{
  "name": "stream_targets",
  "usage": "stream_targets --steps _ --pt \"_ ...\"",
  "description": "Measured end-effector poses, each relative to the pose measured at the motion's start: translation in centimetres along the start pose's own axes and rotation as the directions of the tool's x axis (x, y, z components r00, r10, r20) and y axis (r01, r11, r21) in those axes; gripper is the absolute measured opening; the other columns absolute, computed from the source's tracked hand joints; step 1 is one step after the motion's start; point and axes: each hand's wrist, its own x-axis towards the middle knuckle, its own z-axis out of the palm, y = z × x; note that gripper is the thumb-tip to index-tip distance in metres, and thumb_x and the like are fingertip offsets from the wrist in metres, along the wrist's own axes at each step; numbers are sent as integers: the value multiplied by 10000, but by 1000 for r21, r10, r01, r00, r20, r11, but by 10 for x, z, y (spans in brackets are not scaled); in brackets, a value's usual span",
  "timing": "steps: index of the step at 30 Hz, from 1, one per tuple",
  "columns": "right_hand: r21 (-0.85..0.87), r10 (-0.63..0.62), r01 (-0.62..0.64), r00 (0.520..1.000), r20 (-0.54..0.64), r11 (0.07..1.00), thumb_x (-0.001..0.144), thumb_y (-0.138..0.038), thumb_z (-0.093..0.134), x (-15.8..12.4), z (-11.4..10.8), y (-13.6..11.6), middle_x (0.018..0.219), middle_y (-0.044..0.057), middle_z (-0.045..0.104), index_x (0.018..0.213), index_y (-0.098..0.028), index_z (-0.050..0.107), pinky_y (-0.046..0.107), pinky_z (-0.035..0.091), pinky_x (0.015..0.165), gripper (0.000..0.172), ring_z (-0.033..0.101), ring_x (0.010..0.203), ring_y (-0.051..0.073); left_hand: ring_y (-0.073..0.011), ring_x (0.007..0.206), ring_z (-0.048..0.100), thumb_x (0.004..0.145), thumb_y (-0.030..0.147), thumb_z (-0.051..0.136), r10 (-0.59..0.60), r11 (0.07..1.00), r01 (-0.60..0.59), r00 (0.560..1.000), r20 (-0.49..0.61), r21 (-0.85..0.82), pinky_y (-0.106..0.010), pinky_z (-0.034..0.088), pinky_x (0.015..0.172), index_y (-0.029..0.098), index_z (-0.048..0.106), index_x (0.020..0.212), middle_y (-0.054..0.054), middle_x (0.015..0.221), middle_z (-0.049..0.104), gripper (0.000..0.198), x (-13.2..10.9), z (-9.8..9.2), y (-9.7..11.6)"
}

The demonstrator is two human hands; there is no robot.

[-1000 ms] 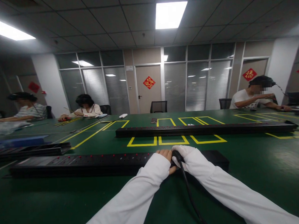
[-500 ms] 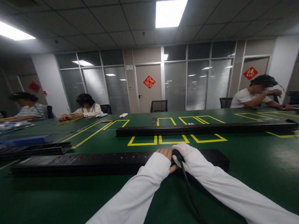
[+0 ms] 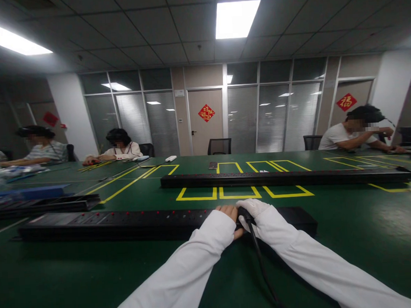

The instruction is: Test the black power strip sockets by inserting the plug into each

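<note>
A long black power strip (image 3: 133, 231) with a row of red dots along its top lies across the table in front of me. My left hand (image 3: 230, 215), bare, is closed round the strip, fingers over the top and thumb at the front side. Right beside it, my right hand (image 3: 255, 210) in a white glove grips a black plug (image 3: 243, 215) against the strip. From the plug a black cable (image 3: 261, 261) runs down toward me. Whether the plug's pins sit in a socket is hidden by my hands.
A second long black power strip (image 3: 282, 177) lies farther back, across yellow tape outlines (image 3: 197, 199) on the green table (image 3: 95, 288). At the left are black channel pieces (image 3: 80, 203) and a blue item (image 3: 38, 192). Several people sit round the far side. A phone (image 3: 213, 165) lies near the middle.
The view has shifted very slightly. Both hands keep their hold on the strip and the plug, with no clear movement. At the far left, a blurred clear object now shows.
</note>
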Motion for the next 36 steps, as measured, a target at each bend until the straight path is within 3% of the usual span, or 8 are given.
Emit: stream_targets --steps 11,16,23,28,31,36 --pt "-40 -21 20 999 -27 999 826 -334 426 0 12 10 961 72 610 1124 -200 536 338 471 785 345 569 873 198 -304 1030 508 782 408 505 -3 1000 3 1000 6 12 -411 396 877 86 449 1157 -148 1096 554 498 0 -1 1" --pt "-70 -9 7 1000 -25 998 856 -347 414 -2 13 10 1041 77 623 1175 -195 518 349 481 823 367 583 941 207 -302 1003 522 787 419 518 -17 1000 17 1000 2 -2 -411 401 871 88 464 1143 -145 1079 564 489 0 -3 2" --pt "-6 70 -72 981 -178 997 866 -320 450 -8 26 9 1124 94 623 1240 -185 513 319 525 812 403 632 925 193 -314 1069 499 789 430 516 -19 1000 19 1000 3 -12 -427 402 878 100 421 1205 -157 1131 558 540 0 -4 3" --pt "61 194 -186 962 -192 981 859 -349 472 -3 7 5 994 69 667 1243 -206 528 265 554 660 414 660 713 162 -315 1072 500 788 478 501 -5 1000 5 1000 -25 -3 -433 407 874 124 423 1193 -152 1135 554 543 2 3 0" --pt "120 205 -190 969 -136 975 831 -373 512 -1 -7 17 914 24 682 1183 -245 578 261 557 679 380 655 683 145 -324 1083 491 791 509 490 -4 1000 5 999 -31 24 -445 399 884 103 402 1227 -167 1146 550 602 3 8 -1" --pt "165 240 -227 969 -62 960 787 -389 565 -9 -14 60 875 9 693 1095 -264 635 310 552 756 339 666 751 180 -323 1105 477 809 531 460 10 999 -8 998 -61 46 -437 379 914 66 366 1275 -185 1181 533 665 1 12 -2"
